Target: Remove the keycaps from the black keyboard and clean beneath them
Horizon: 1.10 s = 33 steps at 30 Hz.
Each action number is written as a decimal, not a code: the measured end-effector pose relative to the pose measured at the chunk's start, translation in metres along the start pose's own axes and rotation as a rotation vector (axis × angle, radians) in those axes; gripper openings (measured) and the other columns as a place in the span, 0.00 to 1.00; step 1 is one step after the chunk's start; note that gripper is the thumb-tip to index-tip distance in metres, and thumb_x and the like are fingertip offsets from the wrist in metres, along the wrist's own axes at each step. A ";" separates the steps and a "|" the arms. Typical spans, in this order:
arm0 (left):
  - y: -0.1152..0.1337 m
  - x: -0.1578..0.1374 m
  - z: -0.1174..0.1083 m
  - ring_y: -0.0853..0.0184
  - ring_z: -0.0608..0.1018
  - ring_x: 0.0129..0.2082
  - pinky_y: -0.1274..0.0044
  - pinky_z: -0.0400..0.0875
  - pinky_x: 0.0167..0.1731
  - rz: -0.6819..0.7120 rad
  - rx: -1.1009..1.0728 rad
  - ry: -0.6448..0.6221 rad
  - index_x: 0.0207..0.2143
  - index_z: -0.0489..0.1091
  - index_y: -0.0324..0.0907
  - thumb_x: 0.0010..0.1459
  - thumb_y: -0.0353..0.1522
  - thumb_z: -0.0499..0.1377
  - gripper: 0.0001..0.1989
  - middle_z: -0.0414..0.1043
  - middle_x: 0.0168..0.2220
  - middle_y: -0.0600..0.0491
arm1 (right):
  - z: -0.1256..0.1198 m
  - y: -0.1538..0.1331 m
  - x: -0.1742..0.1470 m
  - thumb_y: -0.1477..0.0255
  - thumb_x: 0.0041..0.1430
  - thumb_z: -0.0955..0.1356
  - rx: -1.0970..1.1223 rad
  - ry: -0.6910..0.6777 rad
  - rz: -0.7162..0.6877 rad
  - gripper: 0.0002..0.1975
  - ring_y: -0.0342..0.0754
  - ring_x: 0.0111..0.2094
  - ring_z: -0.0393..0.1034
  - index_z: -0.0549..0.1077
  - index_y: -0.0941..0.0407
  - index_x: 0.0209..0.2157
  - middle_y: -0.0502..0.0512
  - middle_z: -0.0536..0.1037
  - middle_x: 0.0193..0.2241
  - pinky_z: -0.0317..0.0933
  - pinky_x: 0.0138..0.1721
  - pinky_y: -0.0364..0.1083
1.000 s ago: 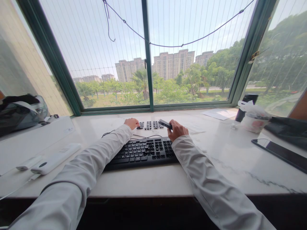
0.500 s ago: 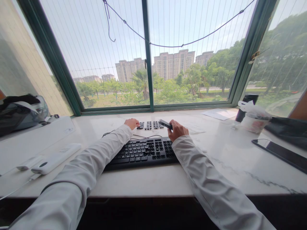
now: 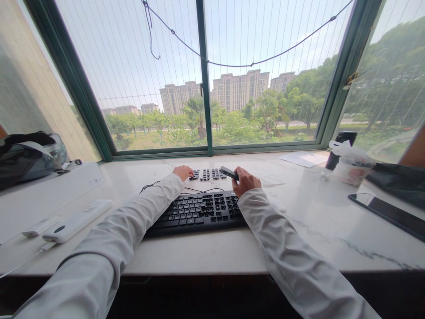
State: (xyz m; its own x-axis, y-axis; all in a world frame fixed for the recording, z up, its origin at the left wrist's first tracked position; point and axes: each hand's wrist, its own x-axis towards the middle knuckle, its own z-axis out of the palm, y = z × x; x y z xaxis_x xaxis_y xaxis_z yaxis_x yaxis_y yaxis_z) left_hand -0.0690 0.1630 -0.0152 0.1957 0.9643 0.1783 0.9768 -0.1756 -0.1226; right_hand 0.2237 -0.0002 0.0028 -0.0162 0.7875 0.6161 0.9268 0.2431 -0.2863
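A black keyboard lies on the white counter, with keycaps gone from its right part. Beyond it, loose black keycaps are laid out in rows. My left hand is at the left end of these rows, its fingers bent together on a keycap there; the fingertips are small and partly hidden. My right hand is closed round a dark hand tool with a silver tip, which points left over the right end of the rows. My right wrist is above the keyboard's right edge.
At the left are a white power bank with a cable and a white box with a dark bag-like item on it. At the right lie a phone, a bagged tub and papers. A window stands behind.
My left fingers have shifted very slightly at the left end of the keycap rows. My right hand and the tool stay in place.
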 end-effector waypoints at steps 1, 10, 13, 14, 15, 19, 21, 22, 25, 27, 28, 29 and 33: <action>0.000 0.000 0.000 0.64 0.75 0.42 0.76 0.66 0.42 -0.001 0.001 0.002 0.38 0.76 0.54 0.55 0.43 0.58 0.11 0.76 0.44 0.55 | 0.000 0.000 0.000 0.71 0.55 0.62 0.003 0.001 -0.001 0.06 0.45 0.28 0.65 0.66 0.54 0.36 0.52 0.75 0.34 0.43 0.25 0.44; -0.002 0.001 0.002 0.63 0.75 0.42 0.75 0.66 0.41 -0.003 -0.002 0.019 0.37 0.77 0.54 0.54 0.46 0.57 0.13 0.76 0.44 0.54 | -0.001 -0.001 0.000 0.71 0.55 0.62 0.002 0.005 -0.004 0.06 0.46 0.28 0.65 0.67 0.53 0.37 0.53 0.75 0.34 0.44 0.26 0.44; -0.003 0.000 0.001 0.63 0.75 0.42 0.75 0.65 0.41 -0.003 -0.003 0.030 0.38 0.76 0.53 0.54 0.46 0.57 0.14 0.75 0.44 0.53 | 0.001 0.000 -0.001 0.70 0.55 0.63 -0.003 0.008 -0.003 0.06 0.45 0.28 0.65 0.66 0.53 0.36 0.52 0.75 0.34 0.44 0.26 0.44; -0.004 0.000 0.000 0.63 0.75 0.42 0.75 0.65 0.41 0.001 -0.004 0.035 0.38 0.76 0.53 0.55 0.46 0.56 0.14 0.75 0.44 0.53 | 0.001 0.001 -0.001 0.70 0.55 0.63 -0.004 0.011 -0.005 0.06 0.45 0.28 0.65 0.66 0.53 0.36 0.52 0.75 0.34 0.44 0.26 0.44; -0.004 -0.001 -0.001 0.63 0.75 0.42 0.75 0.65 0.42 0.005 -0.004 0.040 0.38 0.76 0.53 0.55 0.47 0.56 0.15 0.75 0.44 0.53 | 0.002 0.001 -0.001 0.70 0.55 0.62 -0.005 0.014 -0.010 0.06 0.45 0.27 0.65 0.66 0.53 0.36 0.52 0.75 0.34 0.44 0.25 0.44; -0.007 -0.006 -0.006 0.63 0.74 0.43 0.75 0.64 0.43 0.037 -0.007 0.060 0.39 0.76 0.53 0.55 0.51 0.53 0.19 0.75 0.44 0.54 | 0.002 0.002 -0.001 0.69 0.55 0.62 -0.010 0.018 -0.018 0.07 0.45 0.27 0.65 0.66 0.53 0.37 0.52 0.75 0.35 0.45 0.26 0.44; -0.008 -0.009 -0.008 0.63 0.74 0.42 0.76 0.64 0.42 0.055 -0.009 0.060 0.38 0.76 0.53 0.53 0.54 0.52 0.21 0.75 0.44 0.55 | 0.000 0.000 -0.001 0.69 0.56 0.62 -0.021 0.001 -0.004 0.07 0.45 0.28 0.65 0.67 0.53 0.38 0.53 0.75 0.35 0.46 0.26 0.44; -0.009 -0.011 -0.009 0.64 0.74 0.41 0.76 0.64 0.42 0.063 -0.010 0.055 0.37 0.76 0.53 0.51 0.55 0.53 0.23 0.75 0.43 0.55 | -0.001 0.000 -0.001 0.69 0.56 0.62 -0.027 -0.010 0.003 0.08 0.45 0.28 0.65 0.67 0.53 0.38 0.53 0.75 0.35 0.46 0.26 0.44; -0.009 -0.014 -0.010 0.65 0.75 0.39 0.77 0.65 0.41 0.079 -0.008 0.037 0.36 0.76 0.53 0.46 0.57 0.56 0.25 0.76 0.41 0.56 | -0.003 -0.002 -0.001 0.70 0.56 0.62 -0.030 -0.021 0.012 0.08 0.46 0.29 0.66 0.67 0.53 0.38 0.54 0.75 0.35 0.46 0.26 0.44; -0.009 -0.016 -0.011 0.65 0.75 0.39 0.76 0.65 0.41 0.084 -0.005 0.028 0.36 0.76 0.52 0.44 0.57 0.57 0.25 0.76 0.40 0.56 | -0.004 -0.003 -0.001 0.70 0.56 0.62 -0.026 -0.016 0.013 0.08 0.46 0.29 0.66 0.67 0.53 0.38 0.54 0.75 0.36 0.46 0.26 0.44; -0.009 -0.016 -0.011 0.65 0.75 0.39 0.76 0.65 0.41 0.084 -0.003 0.024 0.35 0.76 0.52 0.44 0.57 0.57 0.24 0.76 0.40 0.56 | -0.004 -0.003 0.000 0.70 0.56 0.63 -0.025 -0.019 0.015 0.08 0.46 0.29 0.66 0.67 0.53 0.38 0.54 0.75 0.36 0.46 0.26 0.44; -0.008 -0.016 -0.011 0.64 0.75 0.39 0.76 0.65 0.41 0.084 -0.001 0.021 0.35 0.76 0.52 0.45 0.57 0.57 0.24 0.76 0.40 0.55 | -0.004 -0.003 0.000 0.70 0.56 0.63 -0.025 -0.027 0.017 0.08 0.46 0.29 0.66 0.67 0.53 0.38 0.54 0.75 0.35 0.46 0.26 0.44; -0.007 -0.016 -0.012 0.64 0.75 0.40 0.76 0.65 0.42 0.088 0.005 0.008 0.34 0.76 0.52 0.47 0.55 0.57 0.21 0.77 0.41 0.55 | -0.004 -0.003 0.000 0.70 0.56 0.63 -0.027 -0.047 0.019 0.08 0.46 0.29 0.66 0.68 0.54 0.38 0.55 0.75 0.35 0.47 0.26 0.44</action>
State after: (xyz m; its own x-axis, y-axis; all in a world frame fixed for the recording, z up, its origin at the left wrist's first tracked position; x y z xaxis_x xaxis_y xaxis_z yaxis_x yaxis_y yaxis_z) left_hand -0.0779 0.1465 -0.0060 0.2814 0.9436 0.1744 0.9554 -0.2586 -0.1428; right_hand 0.2228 -0.0031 0.0068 -0.0155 0.8177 0.5754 0.9370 0.2128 -0.2772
